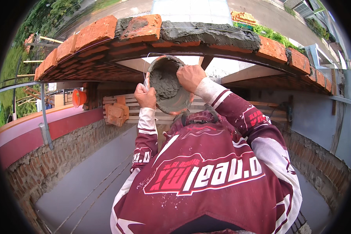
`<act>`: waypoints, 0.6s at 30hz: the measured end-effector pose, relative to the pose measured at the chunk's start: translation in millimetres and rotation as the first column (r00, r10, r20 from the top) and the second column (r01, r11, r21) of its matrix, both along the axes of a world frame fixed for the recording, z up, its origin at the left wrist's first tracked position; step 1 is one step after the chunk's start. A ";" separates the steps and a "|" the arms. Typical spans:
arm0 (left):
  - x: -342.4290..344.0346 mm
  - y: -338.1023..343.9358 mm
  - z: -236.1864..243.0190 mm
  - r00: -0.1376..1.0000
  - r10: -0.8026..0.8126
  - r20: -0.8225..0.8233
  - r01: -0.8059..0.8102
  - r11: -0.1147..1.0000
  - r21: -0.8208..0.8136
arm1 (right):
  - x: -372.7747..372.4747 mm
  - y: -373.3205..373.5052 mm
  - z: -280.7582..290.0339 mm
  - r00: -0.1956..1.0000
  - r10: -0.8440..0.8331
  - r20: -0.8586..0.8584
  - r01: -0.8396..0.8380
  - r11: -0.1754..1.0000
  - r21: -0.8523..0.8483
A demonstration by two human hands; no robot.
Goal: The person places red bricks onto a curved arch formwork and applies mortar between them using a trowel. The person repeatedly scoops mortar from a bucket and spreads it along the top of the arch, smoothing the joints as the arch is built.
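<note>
Both my hands hold a mortar-smeared orange bucket (178, 102), tipped so that its mouth faces me. Wet grey mortar (163, 82) clings inside it. At the left side of the rim, my left hand (145, 96) is closed on the bucket beside its thin wire handle (146, 64). My right hand (191, 78) grips the rim on the right, its fingers partly hidden. Just beyond the bucket runs the top of a brick wall (95, 33). A bed of fresh mortar (210, 34) lies along its middle, between laid bricks.
A thin string stretches along the wall top. Below me are wooden slats (134, 103) with orange bricks (117, 112) on them at the left. Another orange bucket (79, 98) hangs farther left, near a metal post (46, 117). A grey floor (89, 167) lies far below.
</note>
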State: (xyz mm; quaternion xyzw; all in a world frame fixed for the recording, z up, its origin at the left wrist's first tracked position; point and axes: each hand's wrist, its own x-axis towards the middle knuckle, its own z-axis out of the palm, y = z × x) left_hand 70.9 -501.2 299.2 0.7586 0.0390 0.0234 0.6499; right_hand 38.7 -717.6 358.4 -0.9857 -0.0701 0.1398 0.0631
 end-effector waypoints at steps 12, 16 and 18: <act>4.6 9.2 3.5 1.000 0.004 0.002 -0.004 1.000 -0.003 | 2.8 4.7 -0.9 0.977 0.200 0.072 -0.206 0.974 0.090; 16.9 15.4 11.2 0.982 0.186 -0.036 -0.189 0.976 -0.113 | -15.6 2.3 -7.3 0.957 0.242 -0.162 -0.215 0.962 0.168; 17.9 19.9 15.1 0.986 0.157 -0.052 -0.162 0.976 -0.142 | -15.8 -6.1 -16.5 0.939 0.201 -0.281 -0.176 0.978 0.111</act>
